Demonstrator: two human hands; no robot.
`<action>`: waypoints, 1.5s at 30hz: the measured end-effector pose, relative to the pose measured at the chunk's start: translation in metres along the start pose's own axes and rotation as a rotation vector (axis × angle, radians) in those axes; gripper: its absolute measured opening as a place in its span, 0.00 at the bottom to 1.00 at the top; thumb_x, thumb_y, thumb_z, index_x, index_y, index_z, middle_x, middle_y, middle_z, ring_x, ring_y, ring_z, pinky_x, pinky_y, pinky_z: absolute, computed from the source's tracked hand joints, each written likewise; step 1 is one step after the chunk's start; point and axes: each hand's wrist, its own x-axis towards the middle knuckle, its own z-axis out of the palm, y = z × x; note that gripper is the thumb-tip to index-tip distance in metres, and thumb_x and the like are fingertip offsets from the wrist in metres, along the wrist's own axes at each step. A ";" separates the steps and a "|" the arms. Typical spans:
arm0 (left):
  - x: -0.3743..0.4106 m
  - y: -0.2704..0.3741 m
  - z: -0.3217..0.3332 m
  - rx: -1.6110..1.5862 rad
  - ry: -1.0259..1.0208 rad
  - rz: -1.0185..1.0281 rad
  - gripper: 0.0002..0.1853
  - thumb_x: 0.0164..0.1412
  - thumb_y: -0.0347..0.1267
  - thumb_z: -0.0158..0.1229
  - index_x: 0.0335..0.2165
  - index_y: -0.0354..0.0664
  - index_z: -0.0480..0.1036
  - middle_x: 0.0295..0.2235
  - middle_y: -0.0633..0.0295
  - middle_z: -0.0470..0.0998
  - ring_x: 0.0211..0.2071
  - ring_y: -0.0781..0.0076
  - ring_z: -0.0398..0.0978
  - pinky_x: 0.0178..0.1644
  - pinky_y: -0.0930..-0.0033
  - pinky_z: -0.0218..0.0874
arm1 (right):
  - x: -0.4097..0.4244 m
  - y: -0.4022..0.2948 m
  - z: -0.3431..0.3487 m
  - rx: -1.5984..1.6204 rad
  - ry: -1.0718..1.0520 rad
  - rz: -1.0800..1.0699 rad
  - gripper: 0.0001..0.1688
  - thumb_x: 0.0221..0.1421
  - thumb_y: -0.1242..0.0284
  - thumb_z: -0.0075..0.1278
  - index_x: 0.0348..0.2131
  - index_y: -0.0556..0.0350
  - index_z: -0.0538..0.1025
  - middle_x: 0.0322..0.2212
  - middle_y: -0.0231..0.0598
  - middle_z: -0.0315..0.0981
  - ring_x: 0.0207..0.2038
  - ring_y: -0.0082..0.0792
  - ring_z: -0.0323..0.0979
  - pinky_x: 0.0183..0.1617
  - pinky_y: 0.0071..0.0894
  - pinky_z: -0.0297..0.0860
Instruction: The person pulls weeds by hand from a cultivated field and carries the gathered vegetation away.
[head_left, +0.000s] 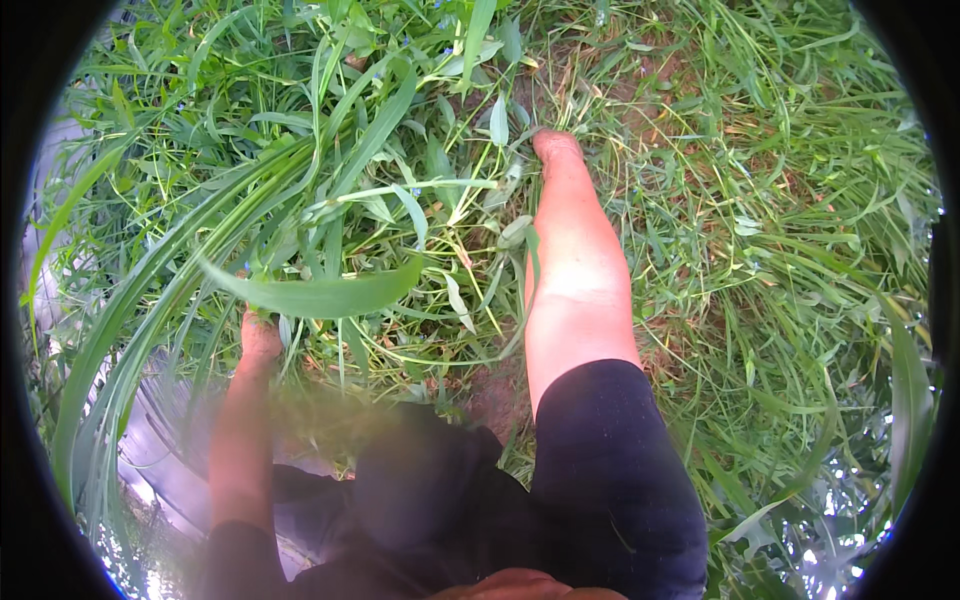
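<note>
My left hand (261, 335) is low among the grass on the left, its fingers largely covered by leaves. Leafy weed stems (259, 274) rise right beside it. I cannot tell whether it grips them. A broad grass blade (322, 296) arches in front of and above this hand. My right arm, in a dark sleeve (600, 435), stretches far forward. At its end my right hand (559, 144) reaches down into trampled weeds (559, 105), with the fingers out of sight. Whether it holds anything is hidden.
Long grass blades (202, 217) bend across the left side. Small blue flowers dot the weeds (180, 105). Reddish-brown soil (499, 397) shows between plants. A shiny grey sheet (161, 427) lies at lower left. Dense grass (780, 247) covers the right. My dark clothing (420, 480) fills the bottom.
</note>
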 end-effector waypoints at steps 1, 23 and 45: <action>0.004 0.013 -0.007 0.020 -0.040 0.012 0.19 0.58 0.36 0.51 0.47 0.42 0.70 0.44 0.54 0.76 0.51 0.58 0.68 0.58 0.60 0.55 | 0.007 0.005 0.000 0.008 -0.001 0.061 0.35 0.57 0.53 0.43 0.53 0.62 0.70 0.56 0.47 0.65 0.57 0.38 0.65 0.59 0.34 0.61; 0.002 -0.046 0.059 -0.504 0.159 -0.118 0.19 0.59 0.32 0.52 0.49 0.37 0.68 0.42 0.46 0.74 0.46 0.47 0.69 0.51 0.54 0.60 | -0.209 0.058 -0.120 1.323 0.302 -0.675 0.16 0.43 0.83 0.48 0.37 0.67 0.74 0.30 0.40 0.73 0.30 0.34 0.74 0.36 0.32 0.73; 0.006 -0.037 0.034 0.033 0.071 0.155 0.24 0.54 0.32 0.56 0.50 0.38 0.66 0.44 0.49 0.74 0.48 0.51 0.70 0.53 0.58 0.61 | -0.071 -0.073 -0.012 -0.217 0.178 -0.476 0.25 0.51 0.63 0.48 0.42 0.65 0.76 0.43 0.60 0.73 0.49 0.52 0.71 0.55 0.41 0.67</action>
